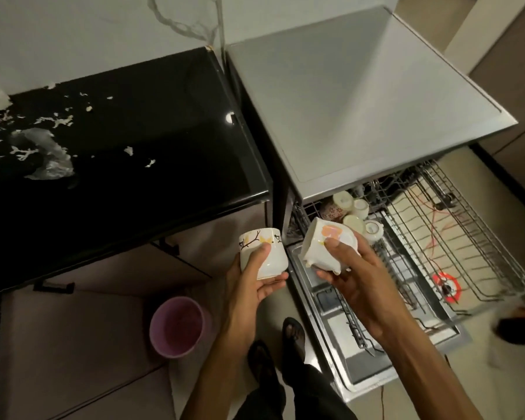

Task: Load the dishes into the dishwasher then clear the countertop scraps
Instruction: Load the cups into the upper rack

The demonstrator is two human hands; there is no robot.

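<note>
My left hand (256, 278) grips a white cup with a branch pattern (262, 251), upright, in front of the black countertop's corner. My right hand (350, 268) holds a white footed cup with an orange flower print (320, 245), tilted on its side just above the left front of the dishwasher's pulled-out upper rack (479, 237). Several cups (350, 212) stand upside down at the rack's back left. White scraps (58, 121) and a crumpled clear plastic bag (47, 156) lie on the black countertop (152, 137) at the left.
The dishwasher's silver top (361, 95) fills the upper right; its open door (373, 338) lies below the rack. A purple bin (178, 325) stands on the floor under the counter. My feet (285, 344) are beside the door. Another person's foot (519, 328) is at the right edge.
</note>
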